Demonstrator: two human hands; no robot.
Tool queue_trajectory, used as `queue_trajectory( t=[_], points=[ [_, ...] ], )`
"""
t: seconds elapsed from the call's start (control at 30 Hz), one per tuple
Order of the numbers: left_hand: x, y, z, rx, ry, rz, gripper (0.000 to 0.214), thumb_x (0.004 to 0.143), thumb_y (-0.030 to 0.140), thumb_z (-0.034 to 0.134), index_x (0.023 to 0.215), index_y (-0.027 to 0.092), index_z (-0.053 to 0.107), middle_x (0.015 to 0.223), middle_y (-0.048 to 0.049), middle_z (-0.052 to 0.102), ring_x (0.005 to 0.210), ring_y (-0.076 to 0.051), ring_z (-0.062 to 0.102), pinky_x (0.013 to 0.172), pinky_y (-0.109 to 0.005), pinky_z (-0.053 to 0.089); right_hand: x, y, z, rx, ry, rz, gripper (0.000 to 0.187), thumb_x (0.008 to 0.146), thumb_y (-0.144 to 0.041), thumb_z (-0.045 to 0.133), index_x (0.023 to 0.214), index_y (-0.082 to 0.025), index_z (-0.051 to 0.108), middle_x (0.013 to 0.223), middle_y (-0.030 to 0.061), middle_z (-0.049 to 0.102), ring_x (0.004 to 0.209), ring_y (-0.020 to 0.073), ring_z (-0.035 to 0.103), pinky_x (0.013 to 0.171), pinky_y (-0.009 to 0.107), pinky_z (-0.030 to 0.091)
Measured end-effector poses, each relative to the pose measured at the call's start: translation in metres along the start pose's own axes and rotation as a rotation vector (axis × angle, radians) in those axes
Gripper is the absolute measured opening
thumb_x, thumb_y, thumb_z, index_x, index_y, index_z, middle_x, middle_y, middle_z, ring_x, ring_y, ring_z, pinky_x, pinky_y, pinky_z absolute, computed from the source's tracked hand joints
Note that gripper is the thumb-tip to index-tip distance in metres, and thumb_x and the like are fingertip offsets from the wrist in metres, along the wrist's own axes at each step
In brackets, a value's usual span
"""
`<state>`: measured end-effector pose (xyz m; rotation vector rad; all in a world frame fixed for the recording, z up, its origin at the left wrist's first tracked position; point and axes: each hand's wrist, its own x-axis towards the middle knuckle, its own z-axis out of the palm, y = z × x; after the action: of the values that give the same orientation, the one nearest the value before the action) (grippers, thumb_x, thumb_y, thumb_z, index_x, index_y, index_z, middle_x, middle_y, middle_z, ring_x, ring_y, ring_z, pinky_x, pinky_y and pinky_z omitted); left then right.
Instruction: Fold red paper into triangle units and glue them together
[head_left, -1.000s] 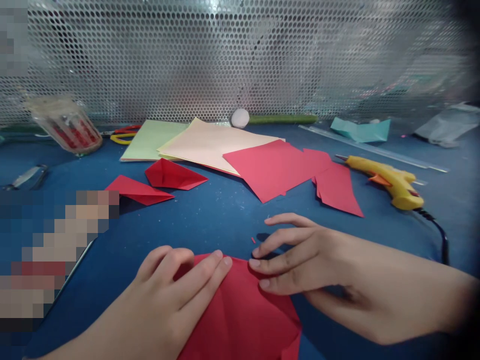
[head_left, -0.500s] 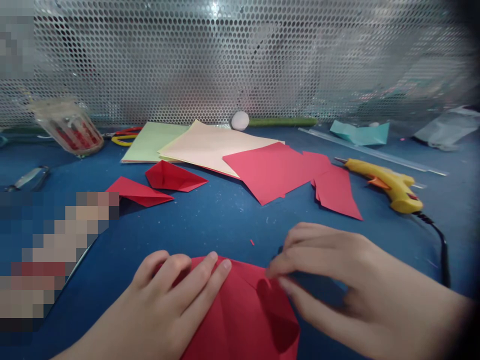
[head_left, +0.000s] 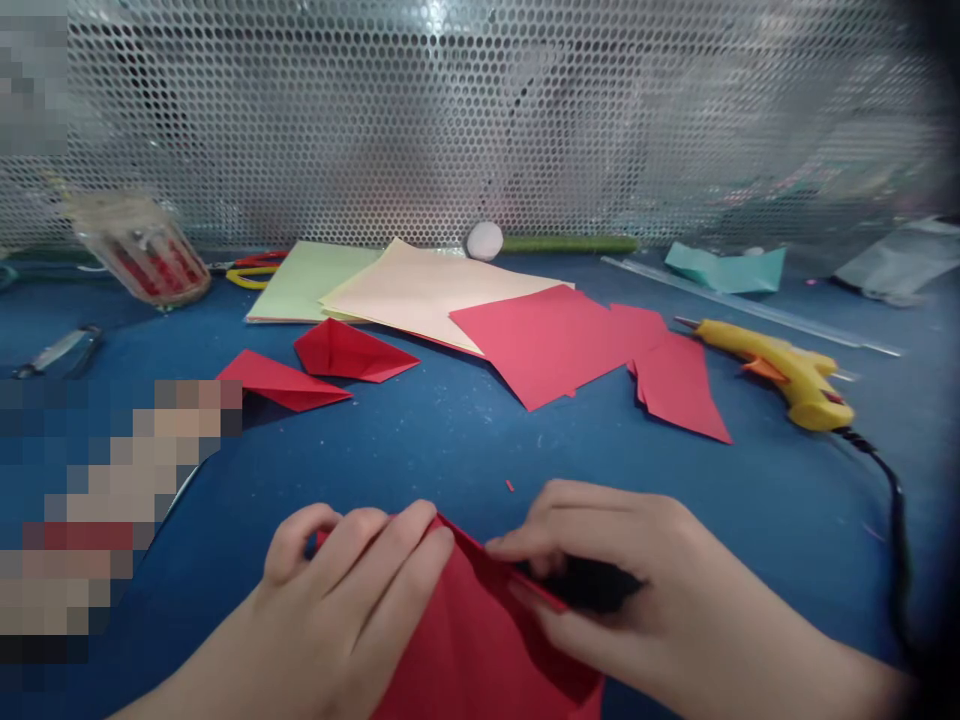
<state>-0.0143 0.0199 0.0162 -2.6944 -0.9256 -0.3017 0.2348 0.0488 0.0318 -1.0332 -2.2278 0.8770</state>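
Note:
A red sheet of paper with creases lies at the front of the table, partly hidden by my hands. My left hand presses down on its upper left part, fingers close together and bent, thumb out of sight. At the upper right edge, my right hand pinches a raised, folded-over strip of the sheet between thumb and fingers. A dark shadow falls under that fold.
Two folded red paper pieces lie at left, near a pixelated area. Behind are pale paper sheets, red sheets, scissors and a glass jar. A yellow glue gun with a black cord lies right.
My right hand has moved left and slightly down, and the sheet's right edge is now folded inward. The left hand stays on the paper with little shift.

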Motion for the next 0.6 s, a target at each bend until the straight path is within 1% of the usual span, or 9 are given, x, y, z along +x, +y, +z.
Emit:
queue_trajectory(
  t=[0.07, 0.1, 0.13, 0.17, 0.2, 0.27, 0.33, 0.47, 0.6],
  points=[
    [0.0, 0.0, 0.001, -0.004, 0.023, -0.008, 0.053, 0.088, 0.014, 0.044, 0.139, 0.016, 0.057, 0.132, -0.0038, 0.071, 0.105, -0.024, 0.051, 0.087, -0.041, 0.03, -0.001, 0.0, 0.0, 0.048, -0.056, -0.018, 0.035, 0.074, 0.001, 0.064, 0.096, -0.021, 0.08, 0.076, -0.0011, 0.071, 0.069, 0.0094, 0.065, 0.062, 0.014, 0.05],
    [0.0, 0.001, 0.002, 0.0, 0.03, -0.005, 0.055, 0.087, 0.011, 0.044, 0.139, 0.018, 0.057, 0.131, -0.0035, 0.071, 0.104, -0.024, 0.052, 0.086, -0.041, 0.03, -0.001, 0.0, -0.001, 0.068, -0.092, -0.015, 0.032, 0.075, -0.002, 0.07, 0.097, -0.021, 0.081, 0.078, -0.0004, 0.072, 0.07, 0.0102, 0.066, 0.062, 0.015, 0.05],
    [0.0, 0.001, 0.003, 0.009, 0.035, 0.003, 0.055, 0.086, 0.01, 0.044, 0.138, 0.02, 0.059, 0.13, -0.0035, 0.072, 0.103, -0.024, 0.053, 0.086, -0.041, 0.029, -0.001, 0.001, -0.002, 0.087, -0.13, -0.006, 0.027, 0.077, -0.008, 0.076, 0.099, -0.021, 0.081, 0.08, 0.0004, 0.072, 0.07, 0.0108, 0.066, 0.063, 0.016, 0.051],
    [0.0, 0.001, 0.003, 0.018, 0.035, 0.012, 0.053, 0.086, 0.009, 0.044, 0.135, 0.021, 0.061, 0.129, -0.0037, 0.072, 0.103, -0.024, 0.054, 0.086, -0.041, 0.029, 0.0, 0.001, -0.004, 0.11, -0.159, 0.004, 0.021, 0.079, -0.017, 0.082, 0.099, -0.021, 0.082, 0.081, 0.0011, 0.073, 0.07, 0.0113, 0.066, 0.063, 0.017, 0.051],
    [-0.001, 0.001, 0.004, 0.027, 0.033, 0.022, 0.052, 0.086, 0.008, 0.044, 0.133, 0.021, 0.063, 0.129, -0.0039, 0.072, 0.103, -0.024, 0.054, 0.086, -0.042, 0.029, 0.0, 0.001, -0.007, 0.137, -0.179, 0.016, 0.02, 0.081, -0.027, 0.084, 0.099, -0.021, 0.082, 0.082, 0.0019, 0.073, 0.07, 0.0114, 0.067, 0.064, 0.017, 0.052],
    [-0.001, 0.002, 0.004, 0.039, 0.028, 0.032, 0.051, 0.086, 0.008, 0.045, 0.131, 0.021, 0.065, 0.13, -0.0044, 0.072, 0.106, -0.025, 0.053, 0.086, -0.042, 0.029, 0.002, 0.003, -0.013, 0.194, -0.211, 0.014, 0.027, 0.086, -0.043, 0.08, 0.099, -0.019, 0.082, 0.085, 0.003, 0.073, 0.073, 0.0112, 0.068, 0.068, 0.017, 0.052],
    [-0.002, 0.002, 0.004, 0.044, 0.023, 0.024, 0.051, 0.086, 0.01, 0.046, 0.133, 0.02, 0.064, 0.132, -0.0045, 0.071, 0.107, -0.026, 0.052, 0.087, -0.043, 0.029, 0.004, 0.005, -0.019, 0.231, -0.263, -0.023, 0.034, 0.089, -0.049, 0.075, 0.099, -0.017, 0.082, 0.086, 0.0035, 0.074, 0.075, 0.0105, 0.068, 0.072, 0.016, 0.052],
    [0.0, 0.002, 0.001, 0.034, 0.013, 0.03, 0.052, 0.085, 0.01, 0.046, 0.133, 0.018, 0.064, 0.139, -0.0011, 0.067, 0.106, -0.025, 0.049, 0.086, -0.042, 0.03, 0.006, 0.012, -0.027, 0.23, -0.401, -0.14, 0.04, 0.08, -0.047, 0.084, 0.102, -0.014, 0.081, 0.091, 0.0053, 0.074, 0.082, 0.0116, 0.069, 0.08, 0.018, 0.053],
    [0.001, 0.001, -0.004, -0.016, -0.042, 0.036, 0.052, 0.087, 0.012, 0.045, 0.136, 0.017, 0.06, 0.143, -0.0009, 0.064, 0.111, -0.025, 0.047, 0.088, -0.041, 0.029, 0.005, 0.012, -0.026, 0.145, -0.423, -0.158, 0.024, 0.086, -0.03, 0.082, 0.106, -0.017, 0.079, 0.089, 0.0031, 0.073, 0.085, 0.0117, 0.067, 0.084, 0.02, 0.052]
  ],
)
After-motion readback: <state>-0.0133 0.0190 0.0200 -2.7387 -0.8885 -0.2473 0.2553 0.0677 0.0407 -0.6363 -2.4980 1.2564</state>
